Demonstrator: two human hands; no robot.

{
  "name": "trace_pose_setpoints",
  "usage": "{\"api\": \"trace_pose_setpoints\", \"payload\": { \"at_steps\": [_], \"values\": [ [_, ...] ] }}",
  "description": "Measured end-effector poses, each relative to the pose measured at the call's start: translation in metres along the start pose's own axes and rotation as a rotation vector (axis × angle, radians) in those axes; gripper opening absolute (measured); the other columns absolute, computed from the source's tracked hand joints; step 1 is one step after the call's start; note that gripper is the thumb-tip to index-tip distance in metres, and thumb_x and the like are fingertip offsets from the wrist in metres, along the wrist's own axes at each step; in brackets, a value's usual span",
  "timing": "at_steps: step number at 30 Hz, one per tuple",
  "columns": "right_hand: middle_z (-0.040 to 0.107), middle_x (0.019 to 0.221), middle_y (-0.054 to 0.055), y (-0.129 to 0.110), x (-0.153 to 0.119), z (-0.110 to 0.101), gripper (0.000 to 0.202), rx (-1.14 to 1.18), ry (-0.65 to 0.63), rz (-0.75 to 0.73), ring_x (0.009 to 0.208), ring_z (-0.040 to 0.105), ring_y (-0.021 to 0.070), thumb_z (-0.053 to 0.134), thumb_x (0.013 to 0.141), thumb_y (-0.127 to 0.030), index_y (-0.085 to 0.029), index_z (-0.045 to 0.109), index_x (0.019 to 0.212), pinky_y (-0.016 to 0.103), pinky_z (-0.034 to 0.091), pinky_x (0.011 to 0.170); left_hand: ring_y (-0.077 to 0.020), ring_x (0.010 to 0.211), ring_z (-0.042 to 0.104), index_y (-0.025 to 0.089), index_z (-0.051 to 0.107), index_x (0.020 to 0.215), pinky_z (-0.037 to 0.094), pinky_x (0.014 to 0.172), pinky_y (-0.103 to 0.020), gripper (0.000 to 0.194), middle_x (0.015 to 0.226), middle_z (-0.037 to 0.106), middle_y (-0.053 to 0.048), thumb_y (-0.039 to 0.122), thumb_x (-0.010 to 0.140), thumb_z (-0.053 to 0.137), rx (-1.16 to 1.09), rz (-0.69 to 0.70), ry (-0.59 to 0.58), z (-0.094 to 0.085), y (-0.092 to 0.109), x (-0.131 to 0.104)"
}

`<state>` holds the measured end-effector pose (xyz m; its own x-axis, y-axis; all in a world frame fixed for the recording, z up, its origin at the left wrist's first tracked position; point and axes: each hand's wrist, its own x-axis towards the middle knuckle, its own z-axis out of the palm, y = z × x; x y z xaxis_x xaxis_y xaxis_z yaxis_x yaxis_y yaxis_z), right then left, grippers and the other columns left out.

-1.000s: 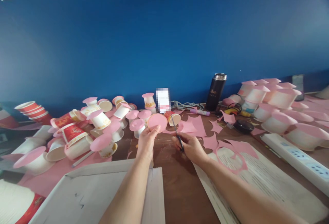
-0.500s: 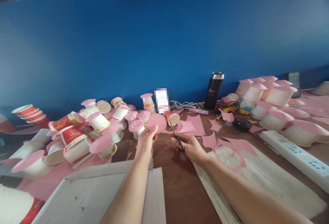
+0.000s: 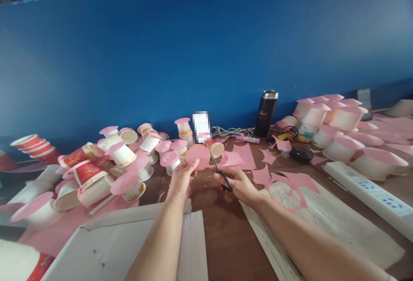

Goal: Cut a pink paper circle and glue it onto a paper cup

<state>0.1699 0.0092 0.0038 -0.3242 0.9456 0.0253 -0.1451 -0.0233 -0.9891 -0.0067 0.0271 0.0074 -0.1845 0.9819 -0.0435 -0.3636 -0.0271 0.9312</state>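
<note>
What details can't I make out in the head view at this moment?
All in the head view:
- Contents of the white panel: masked by pixelation.
- Left hand fingertips: partly hidden behind the pink disc.
- Whether the scissors in the right hand touch the disc: too small.
- Printed sheet text: blurred, partly under the forearm.
- Black bottle lettering: too small.
- White-and-red item: cut off by the left edge.

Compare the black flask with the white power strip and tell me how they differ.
The black flask stands on end, while the power strip lies lengthwise. The flask is a rounded cylinder; the strip is a long, narrow bar. The flask is dark with a silvery rim and a small gold-toned mark, while the strip is white with socket holes on pale blue panels. Both are on the brown table, to the right.
</note>
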Motion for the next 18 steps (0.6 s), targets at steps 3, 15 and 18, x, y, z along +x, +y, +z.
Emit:
{"api": "trace_pose_setpoints", "payload": {
  "at_steps": [3, 15, 18],
  "values": [
    [0.055, 0.06, -0.002, -0.0014, -0.0009, -0.0003, 0.056, -0.001, -0.015, 0.005, 0.056, 0.045, 0.0094, 0.075, 0.068, -0.053, -0.013, 0.071, 0.107, 0.025, 0.035, 0.055, -0.0061, 0.06, 0.048, 0.017, 0.068, 0.077, 0.037, 0.061, -0.021, 0.029, 0.072, 0.062, 0.002, 0.036, 0.061, 0.082, 0.006, 0.007, 0.003, 0.0002, 0.0007, 0.0001],
    [0.054, 0.062, -0.002, -0.0024, -0.0021, -0.0009, 0.056, 0.011, -0.043, 0.013, 0.057, 0.046, 0.0093, 0.075, 0.067, -0.054, -0.013, 0.071, 0.106, 0.025, 0.036, 0.057, -0.0081, 0.062, 0.052, 0.016, 0.068, 0.078, 0.038, 0.062, -0.023, 0.032, 0.073, 0.065, 0.0, 0.038, 0.059, 0.082, 0.046, 0.006, 0.011, -0.0002, 0.0021, 0.0002],
    [0.054, 0.063, -0.002, -0.0022, -0.002, -0.0009, 0.056, 0.007, -0.045, 0.013, 0.057, 0.046, 0.009, 0.075, 0.067, -0.053, -0.013, 0.071, 0.105, 0.025, 0.036, 0.057, -0.0088, 0.063, 0.052, 0.016, 0.067, 0.078, 0.038, 0.062, -0.023, 0.031, 0.073, 0.064, -0.001, 0.039, 0.062, 0.08, 0.057, 0.01, -0.002, -0.001, 0.0023, 0.0]
  ]
}}
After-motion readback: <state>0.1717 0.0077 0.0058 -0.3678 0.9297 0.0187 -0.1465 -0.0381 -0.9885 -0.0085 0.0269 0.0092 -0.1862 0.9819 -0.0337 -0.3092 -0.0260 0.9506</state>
